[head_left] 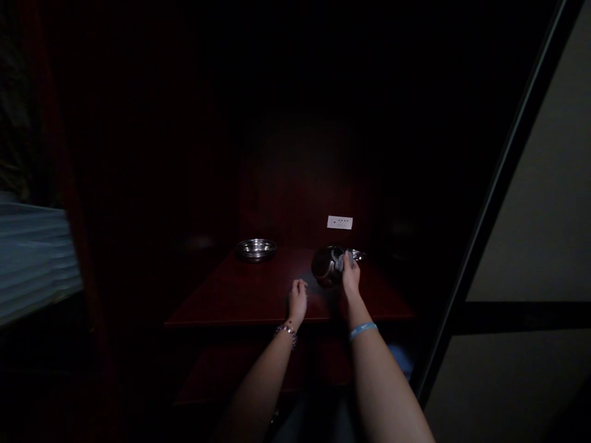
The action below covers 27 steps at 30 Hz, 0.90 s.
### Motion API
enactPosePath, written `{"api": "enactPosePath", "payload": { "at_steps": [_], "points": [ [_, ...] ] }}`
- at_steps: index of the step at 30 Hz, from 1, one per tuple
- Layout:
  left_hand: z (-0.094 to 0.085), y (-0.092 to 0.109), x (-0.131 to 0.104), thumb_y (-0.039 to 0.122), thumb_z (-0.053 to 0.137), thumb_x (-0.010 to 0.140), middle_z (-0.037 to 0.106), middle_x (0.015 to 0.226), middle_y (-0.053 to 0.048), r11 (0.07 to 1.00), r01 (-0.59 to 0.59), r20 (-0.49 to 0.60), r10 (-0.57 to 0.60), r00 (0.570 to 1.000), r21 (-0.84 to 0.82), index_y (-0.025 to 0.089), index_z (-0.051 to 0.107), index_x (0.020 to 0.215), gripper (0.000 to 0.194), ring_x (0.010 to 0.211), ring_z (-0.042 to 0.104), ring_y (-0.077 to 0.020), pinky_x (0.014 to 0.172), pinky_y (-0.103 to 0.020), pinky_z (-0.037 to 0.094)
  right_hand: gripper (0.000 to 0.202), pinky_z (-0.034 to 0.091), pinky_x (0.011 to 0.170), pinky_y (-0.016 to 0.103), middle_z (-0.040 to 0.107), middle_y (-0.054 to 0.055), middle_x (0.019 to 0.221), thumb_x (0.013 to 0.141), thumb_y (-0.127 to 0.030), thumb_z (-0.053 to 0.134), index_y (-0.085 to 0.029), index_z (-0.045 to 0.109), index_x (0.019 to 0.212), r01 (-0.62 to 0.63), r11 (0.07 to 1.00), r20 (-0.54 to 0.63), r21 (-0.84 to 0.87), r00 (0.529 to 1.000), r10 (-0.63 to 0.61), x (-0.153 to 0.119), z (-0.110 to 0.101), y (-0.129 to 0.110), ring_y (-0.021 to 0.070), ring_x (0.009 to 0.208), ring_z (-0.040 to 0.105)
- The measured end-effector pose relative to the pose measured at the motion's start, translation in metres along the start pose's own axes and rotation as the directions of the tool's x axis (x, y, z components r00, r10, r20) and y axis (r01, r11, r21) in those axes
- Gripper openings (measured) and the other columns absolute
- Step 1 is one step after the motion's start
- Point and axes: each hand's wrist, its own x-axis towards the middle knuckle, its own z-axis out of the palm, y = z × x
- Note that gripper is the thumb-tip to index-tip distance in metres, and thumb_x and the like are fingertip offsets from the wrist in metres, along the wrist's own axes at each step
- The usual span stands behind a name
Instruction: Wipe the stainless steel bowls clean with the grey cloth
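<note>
Right hand [351, 272]'s gripping a dark pot [323, 267] over the shelf [244, 299]; left hand [298, 299]'s curled, can't tell if it's holding anything. Pot's probably stiff, lightish, kinda slick, so I'd grip the edge and support underneath.

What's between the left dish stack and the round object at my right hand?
Head view: only red shelf between the dish stack and round object.

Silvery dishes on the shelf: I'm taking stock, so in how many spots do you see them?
2: a stack at the left of the shelf, and a dish at its right, partly hidden by the right hand. More may be hidden there.
</note>
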Motion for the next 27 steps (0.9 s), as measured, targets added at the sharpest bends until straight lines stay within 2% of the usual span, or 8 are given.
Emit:
{"api": "enactPosePath", "payload": {
  "at_steps": [4,8,15,17,19,22,24,27],
  "points": [
    [0.001,0.006,-0.001,0.055,0.038,0.097,0.067,0.085,-0.007,0.971,0.157,0.004,-0.159,0.987,-0.183,0.017,0.058,0.097,0.043,0.057,0.059,-0.0125,0.056,-0.025,0.049,0.033,0.045,0.092,0.028,0.074,0.009,0.099,0.093,-0.046,0.057,-0.019,0.073,0.103,0.317,0.865,0.153,-0.390,0.948,-0.279,-0.011,-0.005,-0.005,0.0228,0.100,0.066],
    [-0.001,0.014,-0.003,0.063,0.035,0.098,0.073,0.101,-0.015,0.902,0.279,0.074,-0.270,0.960,-0.330,0.015,0.054,0.126,0.058,0.074,0.071,-0.0191,0.071,-0.032,0.056,0.025,0.040,0.096,0.031,0.073,0.010,0.109,0.095,-0.033,0.058,-0.021,0.072,0.111,0.663,0.558,0.543,-0.499,0.741,-0.395,-0.024,0.000,-0.010,0.0238,0.102,0.063],
    [-0.012,0.018,0.006,0.072,0.032,0.093,0.075,0.099,-0.014,0.792,0.362,0.150,-0.333,0.931,-0.492,0.014,0.067,0.111,0.070,0.089,0.073,-0.0225,0.080,-0.035,0.058,0.019,0.039,0.098,0.034,0.073,0.010,0.112,0.096,-0.022,0.057,-0.021,0.072,0.109,0.955,0.109,0.940,-0.277,0.293,-0.177,-0.044,0.026,-0.015,0.0240,0.106,0.062],
    [-0.016,0.019,0.009,0.069,0.032,0.094,0.075,0.096,-0.012,0.764,0.356,0.175,-0.312,0.934,-0.537,0.016,0.068,0.107,0.066,0.087,0.073,-0.0226,0.078,-0.036,0.059,0.019,0.039,0.099,0.033,0.073,0.010,0.113,0.095,-0.022,0.059,-0.021,0.072,0.109,0.976,0.077,0.968,-0.201,0.211,-0.140,-0.047,0.027,-0.013,0.0235,0.108,0.061],
    [-0.020,0.018,0.010,0.060,0.039,0.093,0.075,0.094,-0.012,0.759,0.369,0.207,-0.305,0.930,-0.536,0.016,0.069,0.101,0.054,0.085,0.072,-0.0223,0.077,-0.037,0.059,0.019,0.040,0.101,0.034,0.073,0.010,0.114,0.094,-0.024,0.062,-0.022,0.073,0.109,0.979,0.120,0.974,-0.166,0.181,-0.134,-0.046,0.022,-0.013,0.0240,0.112,0.060],
    [-0.020,0.015,0.012,0.052,0.048,0.091,0.074,0.095,-0.014,0.787,0.377,0.208,-0.315,0.926,-0.488,0.016,0.068,0.099,0.042,0.088,0.071,-0.0244,0.079,-0.039,0.059,0.021,0.041,0.101,0.034,0.073,0.009,0.115,0.091,-0.032,0.069,-0.024,0.076,0.108,0.912,0.340,0.934,-0.228,0.304,-0.187,-0.036,0.003,-0.016,0.0249,0.115,0.058],
    [-0.019,0.013,0.012,0.048,0.050,0.091,0.074,0.100,-0.015,0.789,0.365,0.149,-0.337,0.930,-0.494,0.017,0.067,0.105,0.038,0.096,0.070,-0.0261,0.083,-0.041,0.059,0.024,0.042,0.102,0.033,0.074,0.007,0.114,0.089,-0.038,0.069,-0.025,0.076,0.108,0.761,0.563,0.813,-0.321,0.527,-0.249,-0.026,-0.015,-0.018,0.0244,0.114,0.059],
    [-0.016,0.012,0.012,0.043,0.050,0.092,0.073,0.111,-0.015,0.754,0.372,0.116,-0.371,0.921,-0.542,0.018,0.064,0.116,0.037,0.106,0.068,-0.0266,0.087,-0.042,0.059,0.037,0.041,0.105,0.035,0.073,0.008,0.117,0.090,-0.050,0.063,-0.022,0.075,0.110,0.405,0.817,0.319,-0.410,0.903,-0.288,-0.009,-0.038,-0.017,0.0260,0.116,0.059]
  ]
}}
